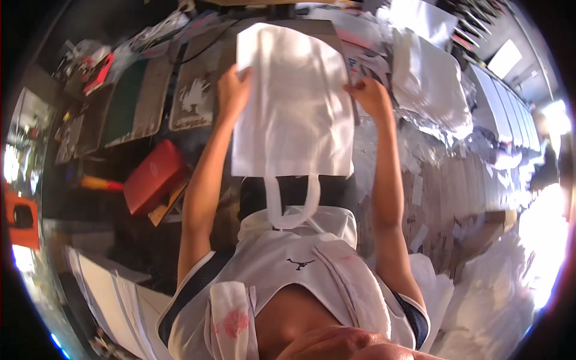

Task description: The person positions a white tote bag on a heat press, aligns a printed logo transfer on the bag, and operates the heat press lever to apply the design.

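Note:
A white fabric tote bag [299,103] is spread flat between my two hands, its looped handle [292,220] hanging towards my waist. My left hand [235,90] pinches the bag's edge on the left side of the view. At the opposite edge, my right hand [370,94] has its thumb and forefinger closed on the fabric. Part of a worn flat board [310,27] shows behind the bag's top. Some fingertips are hidden by the bag.
Worn flat boards [193,94] and a green-topped one [128,99] lie at the left, near a red box [155,175]. A stack of white bags [427,81] stands at the right. Plastic-wrapped white goods [488,288] fill the lower right.

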`<state>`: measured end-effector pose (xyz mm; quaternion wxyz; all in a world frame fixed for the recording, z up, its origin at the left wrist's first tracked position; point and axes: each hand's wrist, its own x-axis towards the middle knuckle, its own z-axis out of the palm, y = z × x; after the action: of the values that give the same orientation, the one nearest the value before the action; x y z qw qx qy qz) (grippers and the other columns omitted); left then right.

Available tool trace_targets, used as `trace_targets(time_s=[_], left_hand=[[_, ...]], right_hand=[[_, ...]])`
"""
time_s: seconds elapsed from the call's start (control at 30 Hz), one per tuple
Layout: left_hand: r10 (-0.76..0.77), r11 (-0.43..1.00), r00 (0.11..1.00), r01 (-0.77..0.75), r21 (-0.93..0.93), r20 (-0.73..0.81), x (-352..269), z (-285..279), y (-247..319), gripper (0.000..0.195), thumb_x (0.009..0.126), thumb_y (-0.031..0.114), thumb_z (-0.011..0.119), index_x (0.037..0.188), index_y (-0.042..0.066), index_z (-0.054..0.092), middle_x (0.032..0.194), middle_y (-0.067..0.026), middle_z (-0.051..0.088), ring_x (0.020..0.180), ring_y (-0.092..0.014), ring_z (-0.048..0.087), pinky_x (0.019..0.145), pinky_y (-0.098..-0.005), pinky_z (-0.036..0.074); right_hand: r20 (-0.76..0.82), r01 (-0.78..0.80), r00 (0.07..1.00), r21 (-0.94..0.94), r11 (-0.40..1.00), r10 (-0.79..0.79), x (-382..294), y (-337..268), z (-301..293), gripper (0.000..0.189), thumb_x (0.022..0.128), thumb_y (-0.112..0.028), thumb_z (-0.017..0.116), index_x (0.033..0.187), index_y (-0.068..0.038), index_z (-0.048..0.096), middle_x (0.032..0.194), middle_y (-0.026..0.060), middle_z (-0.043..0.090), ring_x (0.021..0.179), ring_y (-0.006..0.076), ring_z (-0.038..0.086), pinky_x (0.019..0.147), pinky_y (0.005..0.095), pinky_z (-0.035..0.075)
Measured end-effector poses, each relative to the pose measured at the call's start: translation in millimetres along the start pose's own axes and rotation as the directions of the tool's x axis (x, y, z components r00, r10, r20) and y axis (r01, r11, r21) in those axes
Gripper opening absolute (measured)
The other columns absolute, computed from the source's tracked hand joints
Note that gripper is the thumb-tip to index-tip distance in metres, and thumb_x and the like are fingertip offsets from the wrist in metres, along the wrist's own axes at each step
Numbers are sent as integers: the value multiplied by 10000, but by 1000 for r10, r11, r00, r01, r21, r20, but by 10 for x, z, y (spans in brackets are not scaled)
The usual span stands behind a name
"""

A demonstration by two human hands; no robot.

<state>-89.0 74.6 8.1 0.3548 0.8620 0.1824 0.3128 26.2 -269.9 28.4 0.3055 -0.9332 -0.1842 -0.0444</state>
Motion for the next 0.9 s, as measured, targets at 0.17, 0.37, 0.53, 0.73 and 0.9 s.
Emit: trace_targets(time_s=[0.17,0.37,0.53,0.73,0.9], left_hand=[[73,997,994,-70,31,-80,-21,7,-21,409,958,333,675,1101,-49,663,1061,-302,709,1013,-477,682,862,-515,521],[130,967,984,-99,235,-119,116,88,-129,363,1010,329,591,1138,-9,625,1049,-264,725,985,-459,693,869,-550,502],[219,799,975,-194,570,24,359,114,-154,272,1043,328,554,1126,70,568,958,-199,742,946,-407,716,906,-565,472],[214,768,974,-217,603,79,517,215,-103,277,1020,325,602,1090,62,551,920,-177,743,941,-364,722,888,-535,484],[265,711,964,-201,674,8,690,177,-290,315,987,334,650,1090,57,539,933,-177,749,976,-363,722,878,-512,492]], right_hand=[[30,-92,995,4,996,92,107,-287,4,290,772,-385,807,877,-117,773,900,140,759,910,352,724,794,463,558],[-72,24,997,20,1000,-23,394,-232,197,206,793,-258,712,920,-105,764,949,154,756,942,369,717,813,463,562],[-136,8,990,-87,996,-19,637,-273,381,184,828,-231,666,954,-108,719,960,144,748,958,369,703,807,480,550],[-198,-11,980,-175,985,-24,801,-229,530,161,855,-238,637,950,-123,698,947,150,747,944,378,706,794,496,551],[-228,75,967,-174,982,-114,927,-390,616,169,874,-256,642,975,-133,698,949,156,748,935,386,710,788,507,553]])
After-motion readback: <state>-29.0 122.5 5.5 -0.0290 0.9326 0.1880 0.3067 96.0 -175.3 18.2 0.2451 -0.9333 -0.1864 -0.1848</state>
